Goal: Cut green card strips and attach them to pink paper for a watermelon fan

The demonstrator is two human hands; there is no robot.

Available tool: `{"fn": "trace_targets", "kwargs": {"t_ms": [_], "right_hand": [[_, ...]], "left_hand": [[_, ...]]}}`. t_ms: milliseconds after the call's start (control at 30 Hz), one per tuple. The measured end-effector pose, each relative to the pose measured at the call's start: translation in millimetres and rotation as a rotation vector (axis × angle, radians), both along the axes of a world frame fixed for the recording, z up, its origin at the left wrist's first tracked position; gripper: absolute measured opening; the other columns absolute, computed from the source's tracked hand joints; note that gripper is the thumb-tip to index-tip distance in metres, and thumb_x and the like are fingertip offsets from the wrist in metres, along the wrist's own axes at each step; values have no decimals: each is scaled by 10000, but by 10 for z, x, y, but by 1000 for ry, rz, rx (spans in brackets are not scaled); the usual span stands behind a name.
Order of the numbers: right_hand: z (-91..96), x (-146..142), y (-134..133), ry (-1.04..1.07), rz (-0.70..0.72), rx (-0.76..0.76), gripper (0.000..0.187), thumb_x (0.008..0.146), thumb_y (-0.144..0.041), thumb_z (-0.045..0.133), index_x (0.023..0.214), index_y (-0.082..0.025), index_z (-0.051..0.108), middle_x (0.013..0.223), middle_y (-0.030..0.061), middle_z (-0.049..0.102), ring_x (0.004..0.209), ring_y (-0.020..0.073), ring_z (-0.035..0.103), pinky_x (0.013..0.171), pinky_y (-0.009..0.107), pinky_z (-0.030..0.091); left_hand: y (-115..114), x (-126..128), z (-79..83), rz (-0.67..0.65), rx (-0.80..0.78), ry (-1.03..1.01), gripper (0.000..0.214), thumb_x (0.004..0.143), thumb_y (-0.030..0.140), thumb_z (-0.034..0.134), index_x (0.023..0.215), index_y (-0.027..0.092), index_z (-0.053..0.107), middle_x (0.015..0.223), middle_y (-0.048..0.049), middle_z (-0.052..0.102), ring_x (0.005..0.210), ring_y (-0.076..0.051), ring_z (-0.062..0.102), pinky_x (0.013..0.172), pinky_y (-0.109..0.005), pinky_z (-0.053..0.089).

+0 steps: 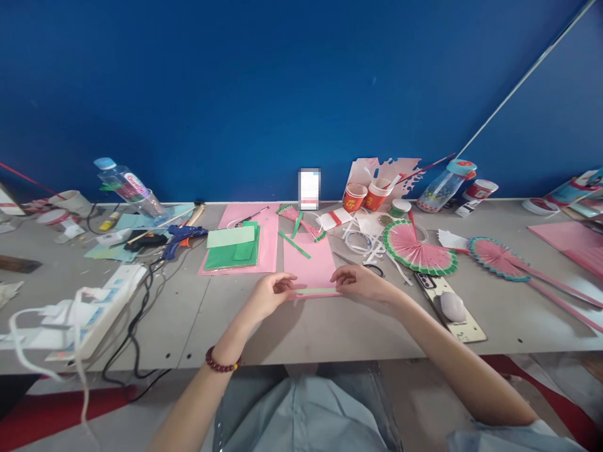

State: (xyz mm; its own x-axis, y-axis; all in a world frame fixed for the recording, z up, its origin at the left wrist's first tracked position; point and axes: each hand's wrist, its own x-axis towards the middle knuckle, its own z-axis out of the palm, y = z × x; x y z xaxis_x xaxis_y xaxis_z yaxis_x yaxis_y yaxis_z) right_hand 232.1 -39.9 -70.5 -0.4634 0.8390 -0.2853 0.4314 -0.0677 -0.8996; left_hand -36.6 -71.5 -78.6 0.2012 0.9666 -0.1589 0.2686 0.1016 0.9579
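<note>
A pink sheet of paper (308, 267) lies on the grey table in front of me, and a pale green strip (315, 291) runs along its near edge. My left hand (271, 294) is closed on the left end of that edge, fingers curled. At the right end, my right hand (362, 281) pinches the same edge. The fingertips partly hide both corners. Two narrow green strips (294, 245) rest at the sheet's far end, beside a narrow folded watermelon-pattern paper piece (304, 221). To the left, green paper (221, 257) is stacked on pink sheets (271, 220).
On the left are a blue glue gun (181, 238), a power strip (106, 307) with cables and a plastic bottle (132, 191). Watermelon fans (419, 248), paper cups (354, 197), tape and a phone (436, 289) with a mouse (453, 307) lie right. A blue wall stands behind.
</note>
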Motion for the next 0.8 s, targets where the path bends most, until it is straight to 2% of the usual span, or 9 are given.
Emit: {"fn": "trace_targets", "kwargs": {"t_ms": [233,400,467,600,800], "right_hand": [[9,21,60,-70,71,26,220,701,-203,609,911,-178,667,808,40,686,749,174,638,655,263,469],[1,47,162,-58,174,5,297,690,-180,597,984,-184,639,834,31,682,738,157,625,648,250,465],[-2,47,197,-55,202,8,268,689,-189,602,955,-181,633,834,30,684,740,155,625,657,249,464],[-36,36,228,-85,189,43,163,684,-220,616,840,-171,619,770,24,686,720,156,622,643,247,449],[-100,39,223,-146,146,50,162,655,-184,598,817,-179,607,739,14,693,694,153,621,615,241,439]], "left_hand": [[-38,81,-173,61,123,120,226,704,261,663,908,169,692,755,-36,666,673,-149,578,637,-266,459],[12,52,-179,-13,66,59,280,697,285,667,940,146,688,736,-38,643,651,-141,555,614,-254,453],[34,40,-179,-24,61,68,281,701,287,666,942,145,687,731,-37,639,645,-137,543,604,-248,446],[54,36,-194,-19,69,107,303,725,340,661,964,155,683,781,-49,651,663,-144,551,605,-250,446],[65,50,-232,-24,92,130,389,722,360,665,1064,177,641,736,-15,622,612,-133,537,577,-247,434]]}}
